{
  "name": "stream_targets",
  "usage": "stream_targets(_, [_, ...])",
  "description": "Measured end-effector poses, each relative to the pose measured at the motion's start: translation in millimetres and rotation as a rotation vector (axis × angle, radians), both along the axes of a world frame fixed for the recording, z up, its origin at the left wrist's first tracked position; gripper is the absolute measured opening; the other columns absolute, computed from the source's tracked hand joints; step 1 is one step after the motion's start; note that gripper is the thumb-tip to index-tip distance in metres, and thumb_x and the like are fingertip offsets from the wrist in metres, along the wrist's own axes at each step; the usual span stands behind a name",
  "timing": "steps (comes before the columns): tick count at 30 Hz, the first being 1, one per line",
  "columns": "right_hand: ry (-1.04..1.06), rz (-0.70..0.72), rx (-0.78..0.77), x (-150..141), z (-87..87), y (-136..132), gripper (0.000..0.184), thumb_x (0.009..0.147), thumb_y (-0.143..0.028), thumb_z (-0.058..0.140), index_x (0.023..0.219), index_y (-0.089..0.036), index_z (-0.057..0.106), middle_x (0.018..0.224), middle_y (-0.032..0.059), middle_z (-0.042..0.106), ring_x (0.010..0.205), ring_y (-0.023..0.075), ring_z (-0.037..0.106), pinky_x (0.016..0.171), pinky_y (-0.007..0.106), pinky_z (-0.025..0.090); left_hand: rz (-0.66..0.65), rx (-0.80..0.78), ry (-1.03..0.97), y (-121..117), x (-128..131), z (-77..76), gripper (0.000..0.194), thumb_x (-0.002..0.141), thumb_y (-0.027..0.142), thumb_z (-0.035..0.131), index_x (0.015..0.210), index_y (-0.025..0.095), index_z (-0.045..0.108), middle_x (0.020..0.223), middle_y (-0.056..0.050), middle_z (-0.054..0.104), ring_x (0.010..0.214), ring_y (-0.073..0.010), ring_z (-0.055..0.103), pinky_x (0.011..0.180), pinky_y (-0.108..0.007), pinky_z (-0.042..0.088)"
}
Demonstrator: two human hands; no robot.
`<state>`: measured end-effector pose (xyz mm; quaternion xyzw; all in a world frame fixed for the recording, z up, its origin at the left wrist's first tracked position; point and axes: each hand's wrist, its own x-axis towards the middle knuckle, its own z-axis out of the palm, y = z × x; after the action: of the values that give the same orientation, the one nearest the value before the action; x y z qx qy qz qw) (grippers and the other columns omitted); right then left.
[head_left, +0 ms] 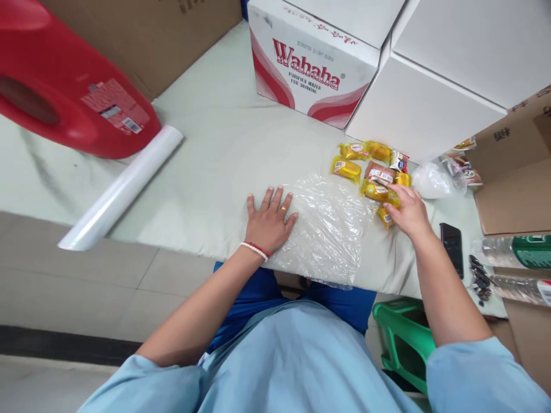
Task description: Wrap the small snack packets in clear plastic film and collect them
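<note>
My left hand [270,221] lies flat with its fingers spread, at the left edge of a thin clear plastic sheet [327,229]. The sheet is wrinkled and reaches over the table's front edge. My right hand [408,211] is among small wrapped snacks to the right of the sheet. Its thumb and fingers are bent around a yellow-wrapped snack [394,199], partly hidden by the hand. Another yellow packet [385,217] lies just below the thumb. Several more yellow packets [346,169] and a brown-wrapped snack [379,172] sit close by.
At left, a roll of plastic film [123,189] lies beside a large red jug [77,86]. A Wahaha carton [314,66] and white boxes [424,106] stand behind. At right are a clear bag [437,179], phone [451,248] and bottles [512,252]; a green stool [404,338] stands below.
</note>
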<state>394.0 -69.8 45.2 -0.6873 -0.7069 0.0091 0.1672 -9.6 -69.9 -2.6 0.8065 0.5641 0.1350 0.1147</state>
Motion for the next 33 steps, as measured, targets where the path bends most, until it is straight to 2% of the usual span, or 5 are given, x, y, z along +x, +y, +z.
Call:
stream_targets(11, [0.383,-0.233,0.084,-21,19.7,-1,0.046,0.096,-0.054,0.058,0.126,-0.020,0.070,0.111,0.0140,0.077,0.101,0.0316,0.073,0.094,0.052,0.060,-0.008,0.003,-0.030,0,0,0.8,0.059,0.109,0.048,0.040,0.164,0.029,0.043,0.175,-0.013,0.036,0.164,-0.0358,0.029,0.130,-0.076,0.005])
stream_targets(15, [0.902,-0.126,-0.228,-67,27.4,-26,0.048,0.092,-0.068,0.065,0.106,-0.022,0.070,0.093,0.0067,0.076,0.077,0.0227,0.072,0.070,0.039,0.064,-0.003,0.005,-0.015,0,0,1.0,0.059,0.109,0.048,0.039,0.164,0.028,0.043,0.175,-0.014,0.035,0.164,-0.0348,0.029,0.129,-0.076,0.005])
stream_targets(20, [0.754,0.103,-0.556,-123,22.4,-28,0.044,0.096,-0.062,0.063,0.101,-0.020,0.075,0.095,0.0058,0.078,0.080,0.0212,0.073,0.076,0.036,0.062,-0.011,-0.006,-0.007,0,0,1.5,0.059,0.109,0.048,0.038,0.163,0.026,0.044,0.175,-0.013,0.035,0.165,-0.0343,0.028,0.130,-0.076,0.005])
stream_targets(25, [0.246,0.055,-0.231,-138,15.1,-18,0.031,0.098,-0.039,0.057,0.110,-0.018,0.077,0.109,0.0121,0.080,0.096,0.0276,0.075,0.088,0.042,0.058,0.001,-0.001,0.012,0,0,0.4,0.060,0.110,0.050,0.035,0.164,0.026,0.044,0.176,-0.011,0.035,0.165,-0.0326,0.027,0.131,-0.073,0.004])
stream_targets(33, [0.330,0.253,0.089,-154,5.2,-56,0.023,0.105,-0.032,0.057,0.106,-0.022,0.078,0.106,0.0084,0.079,0.100,0.0239,0.072,0.092,0.041,0.059,-0.001,-0.003,0.027,0,0,1.3,0.060,0.110,0.050,0.035,0.164,0.026,0.043,0.176,-0.010,0.034,0.165,-0.0319,0.027,0.132,-0.072,0.004])
